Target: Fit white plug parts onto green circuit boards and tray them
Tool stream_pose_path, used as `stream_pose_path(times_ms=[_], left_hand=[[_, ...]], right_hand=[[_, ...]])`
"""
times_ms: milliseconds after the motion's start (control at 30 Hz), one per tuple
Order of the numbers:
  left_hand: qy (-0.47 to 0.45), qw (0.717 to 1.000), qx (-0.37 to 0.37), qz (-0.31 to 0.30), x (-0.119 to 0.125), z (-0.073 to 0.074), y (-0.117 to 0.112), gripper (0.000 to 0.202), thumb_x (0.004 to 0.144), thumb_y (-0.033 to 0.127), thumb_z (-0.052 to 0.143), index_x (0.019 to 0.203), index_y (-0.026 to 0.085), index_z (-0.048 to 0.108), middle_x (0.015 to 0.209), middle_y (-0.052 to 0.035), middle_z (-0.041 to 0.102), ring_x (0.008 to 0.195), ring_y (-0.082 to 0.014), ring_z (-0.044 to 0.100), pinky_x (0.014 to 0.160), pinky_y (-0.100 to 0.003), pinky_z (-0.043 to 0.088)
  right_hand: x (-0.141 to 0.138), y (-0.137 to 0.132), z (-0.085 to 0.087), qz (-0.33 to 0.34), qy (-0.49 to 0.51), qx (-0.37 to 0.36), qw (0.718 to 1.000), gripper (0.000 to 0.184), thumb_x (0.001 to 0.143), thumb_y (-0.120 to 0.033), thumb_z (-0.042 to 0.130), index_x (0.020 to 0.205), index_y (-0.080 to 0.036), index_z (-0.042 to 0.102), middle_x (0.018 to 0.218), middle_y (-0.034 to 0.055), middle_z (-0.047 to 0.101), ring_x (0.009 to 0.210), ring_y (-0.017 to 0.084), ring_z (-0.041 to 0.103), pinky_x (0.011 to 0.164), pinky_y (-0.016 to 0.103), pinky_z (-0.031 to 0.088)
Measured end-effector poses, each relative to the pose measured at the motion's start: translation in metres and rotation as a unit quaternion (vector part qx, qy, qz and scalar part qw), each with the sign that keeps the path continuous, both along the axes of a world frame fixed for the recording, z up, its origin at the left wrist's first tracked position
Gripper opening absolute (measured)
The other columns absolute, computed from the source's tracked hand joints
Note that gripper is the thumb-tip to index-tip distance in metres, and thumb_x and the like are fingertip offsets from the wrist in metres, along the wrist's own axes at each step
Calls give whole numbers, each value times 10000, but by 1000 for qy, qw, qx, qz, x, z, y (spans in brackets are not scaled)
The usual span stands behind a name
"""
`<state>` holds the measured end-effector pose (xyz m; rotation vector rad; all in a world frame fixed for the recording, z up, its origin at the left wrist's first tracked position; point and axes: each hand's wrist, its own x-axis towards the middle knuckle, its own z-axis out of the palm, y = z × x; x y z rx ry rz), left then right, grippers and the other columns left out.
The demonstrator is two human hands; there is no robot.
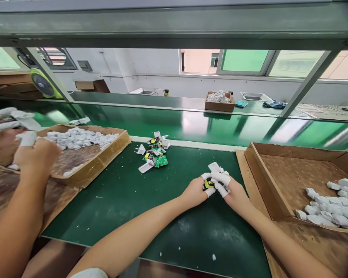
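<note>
My left hand [195, 191] and my right hand [233, 193] meet over the green mat [188, 231], with white coverings on the fingertips. Between them is a charger circuit board [209, 184], its yellow and black parts showing at my left fingertips. A white plastic case piece [215, 167] sticks up above the fingers of my right hand. Fingers hide most of the board and how the pieces join. Left of my hands lies a small pile of green circuit boards [160, 160] with yellow parts and white plastic pieces, among them a white plug piece [140, 150].
At right, a cardboard tray [274, 185] holds white wrapped pieces [333, 206]. Another cardboard tray [104, 164] with similar pieces stands left, where a co-worker's hands [36, 154] are busy. A shelf beam [174, 25] crosses overhead. Behind is a small filled box [219, 106].
</note>
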<state>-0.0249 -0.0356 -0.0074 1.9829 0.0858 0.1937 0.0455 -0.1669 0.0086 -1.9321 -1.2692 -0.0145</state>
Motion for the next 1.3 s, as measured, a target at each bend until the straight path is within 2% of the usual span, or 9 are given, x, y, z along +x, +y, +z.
stream_pose_path(times_ms=[133, 400, 667, 800, 967, 1067, 1167, 1233, 1300], left_hand=[[0, 1000, 26, -14, -2, -1, -1, 375, 700, 240, 495, 1069, 219, 432, 904, -14, 539, 804, -158, 487, 764, -242, 365], [9, 999, 33, -10, -2, 3, -1, 353, 713, 263, 481, 1058, 215, 425, 951, -10, 530, 805, -156, 483, 719, -232, 368], [34, 998, 51, -15, -1, 4, 0, 362, 713, 251, 476, 1066, 226, 400, 860, 15, 536, 694, -119, 466, 637, -215, 369], [20, 999, 44, -24, 0, -1, 0, 359, 717, 259, 470, 1067, 231, 394, 881, 11, 528, 747, -130, 472, 694, -231, 373], [-7, 999, 38, -19, -1, -5, -2, 343, 722, 245, 455, 1061, 218, 410, 918, -4, 515, 823, -150, 466, 777, -261, 358], [-18, 1000, 0, -15, -1, -5, -3, 333, 712, 242, 465, 1042, 212, 432, 946, -11, 509, 845, -160, 460, 800, -280, 346], [3, 994, -105, 20, 2, -5, -1, 312, 648, 216, 532, 955, 183, 483, 873, -19, 531, 817, -174, 471, 788, -296, 351], [14, 985, -160, 58, 4, -4, -1, 308, 628, 204, 539, 927, 161, 480, 882, -37, 531, 825, -179, 474, 786, -302, 354], [12, 979, -187, 82, 5, 0, -3, 333, 655, 225, 505, 971, 148, 438, 957, -64, 512, 865, -180, 471, 785, -300, 363]], right_hand=[[1, -2, 0, -44, 26, -2, 999, 244, 771, -263, 397, 962, -236, 546, 960, 41, 549, 922, 200, 493, 795, 346, 412], [2, -5, 1, -4, -96, -13, 995, 267, 778, -194, 360, 960, -212, 554, 1000, 74, 535, 938, 198, 486, 798, 358, 418], [1, -2, -6, -62, -161, 55, 983, 233, 815, -235, 371, 857, -160, 588, 832, 100, 560, 789, 191, 534, 665, 313, 471], [2, 0, -7, -80, -157, 66, 982, 216, 814, -256, 386, 831, -176, 586, 792, 85, 553, 735, 183, 530, 603, 293, 474], [1, 0, -6, -54, -183, 60, 980, 196, 811, -201, 383, 853, -189, 574, 805, 77, 551, 751, 187, 511, 623, 307, 463], [0, 0, -5, -33, -196, 46, 979, 208, 805, -167, 372, 897, -194, 556, 847, 76, 545, 800, 190, 495, 678, 325, 452], [1, -2, -6, -9, -174, 17, 985, 249, 793, -182, 370, 1005, -191, 500, 958, 88, 515, 904, 206, 466, 749, 362, 429], [2, -4, -7, -23, -135, 9, 991, 305, 780, -213, 370, 1074, -180, 446, 1026, 103, 480, 968, 220, 438, 752, 372, 428], [3, -6, -8, -72, -70, 11, 995, 336, 774, -256, 367, 1095, -169, 416, 1013, 111, 481, 942, 220, 461, 708, 357, 449]])
